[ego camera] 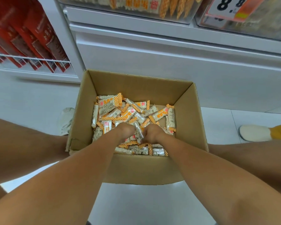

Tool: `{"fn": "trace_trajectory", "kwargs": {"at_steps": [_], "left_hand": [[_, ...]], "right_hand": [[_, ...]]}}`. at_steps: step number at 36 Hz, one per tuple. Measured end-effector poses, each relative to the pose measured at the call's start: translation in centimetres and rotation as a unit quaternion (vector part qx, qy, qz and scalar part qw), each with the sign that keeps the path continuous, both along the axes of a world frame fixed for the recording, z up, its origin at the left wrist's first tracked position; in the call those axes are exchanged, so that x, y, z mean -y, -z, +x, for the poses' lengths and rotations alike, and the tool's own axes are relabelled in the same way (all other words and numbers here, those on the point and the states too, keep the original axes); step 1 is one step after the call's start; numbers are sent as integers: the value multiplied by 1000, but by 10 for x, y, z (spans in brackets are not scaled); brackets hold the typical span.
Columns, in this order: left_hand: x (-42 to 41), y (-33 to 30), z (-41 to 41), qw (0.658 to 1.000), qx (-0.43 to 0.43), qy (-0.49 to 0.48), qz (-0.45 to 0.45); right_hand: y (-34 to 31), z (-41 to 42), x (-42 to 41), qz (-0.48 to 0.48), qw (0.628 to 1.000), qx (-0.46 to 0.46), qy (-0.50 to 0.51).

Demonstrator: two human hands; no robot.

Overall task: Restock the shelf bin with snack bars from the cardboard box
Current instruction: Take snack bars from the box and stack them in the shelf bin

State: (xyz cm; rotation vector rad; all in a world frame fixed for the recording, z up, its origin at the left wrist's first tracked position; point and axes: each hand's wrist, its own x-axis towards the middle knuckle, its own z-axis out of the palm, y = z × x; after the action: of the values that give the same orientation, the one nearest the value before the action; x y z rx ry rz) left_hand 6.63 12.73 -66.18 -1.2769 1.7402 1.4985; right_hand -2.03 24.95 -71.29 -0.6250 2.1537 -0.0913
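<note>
Shelving (169, 51) in white fills the far side, carrying two clear bins: one shelf bin (128, 7) holding snack bars in the same orange-checked wrappers, and a second bin (250, 21) at the right behind a price tag (225, 5). To the left, one wire-fronted rack (31, 62) holds a row of red packets, too blurred to count. One open cardboard box (136, 168) sits on the pale floor between the person's knees, with two light shoes (65, 120) outside it. Loose snack bars (110, 104) lie heaped inside, several dozen, too jumbled for an exact count; each is a pale puffed slab in clear film with orange-and-white checked ends and a small red label. Both hands are down in the heap, side by side: the left hand (126, 130) and right hand (151, 133) each have a clenched grip on bars, one silvery wrapper (139, 132) standing up between them.
</note>
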Motion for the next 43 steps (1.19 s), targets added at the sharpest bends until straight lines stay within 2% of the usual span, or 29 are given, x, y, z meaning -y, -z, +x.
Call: {"fn": "trace_trajectory", "kwargs": {"at_steps": [2,5,10,12,14,16,17,19,22,24,26,28,30,31,33,36,37,38,39,40,41,42,43], "left_hand": [[-1,0,0,1000,-10,4,7],[-2,7,-4,998,-32,-39,37],[1,7,-13,986,-74,-146,-1],[3,6,-15,982,-87,-165,2],[4,4,-14,979,-101,-174,41],[4,6,-11,977,-101,-173,66],[3,5,-8,978,-101,-169,68],[2,11,-5,981,-99,-155,60],[3,13,-2,984,-83,-141,66],[6,11,-3,982,-79,-149,80],[7,8,-5,983,-78,-143,80],[7,10,-7,981,-76,-148,96],[6,14,-9,980,-75,-145,118],[5,13,-9,978,-83,-137,131],[3,10,-9,975,-97,-115,161],[6,6,-9,969,-121,-150,152],[7,6,-8,969,-125,-165,137],[10,8,-6,970,-117,-176,120],[11,10,-5,972,-112,-179,107],[12,12,-4,971,-106,-186,103],[13,16,-3,971,-105,-191,98],[13,15,-1,970,-101,-196,101],[14,19,0,970,-102,-196,104]], "right_hand": [[-1,-4,2,-66,993,58,73],[-8,-8,2,-173,945,184,206],[-32,-11,4,-206,884,331,257],[-34,-18,5,-228,879,287,306],[-25,-28,2,-209,919,112,314],[-17,-37,-8,-86,972,-62,211],[-15,-36,-13,-12,983,-104,149],[-10,-29,-27,78,989,-99,79],[-3,-19,-43,116,989,-79,55],[-3,-20,-45,108,990,-57,75],[-10,-26,-41,39,985,-33,165],[-21,-34,-30,-79,952,59,289],[-41,-35,-14,-178,885,214,373],[-49,-34,-5,-206,861,262,384],[-61,-30,10,-243,831,308,394],[-61,-28,14,-292,771,339,453],[-55,-28,11,-287,772,318,471],[-45,-30,6,-266,802,266,464],[-37,-31,0,-213,866,182,415],[-31,-31,-7,-133,935,96,316],[-25,-28,-14,-35,978,41,202],[-18,-24,-21,45,993,14,106],[-14,-19,-28,102,994,11,46]]}}
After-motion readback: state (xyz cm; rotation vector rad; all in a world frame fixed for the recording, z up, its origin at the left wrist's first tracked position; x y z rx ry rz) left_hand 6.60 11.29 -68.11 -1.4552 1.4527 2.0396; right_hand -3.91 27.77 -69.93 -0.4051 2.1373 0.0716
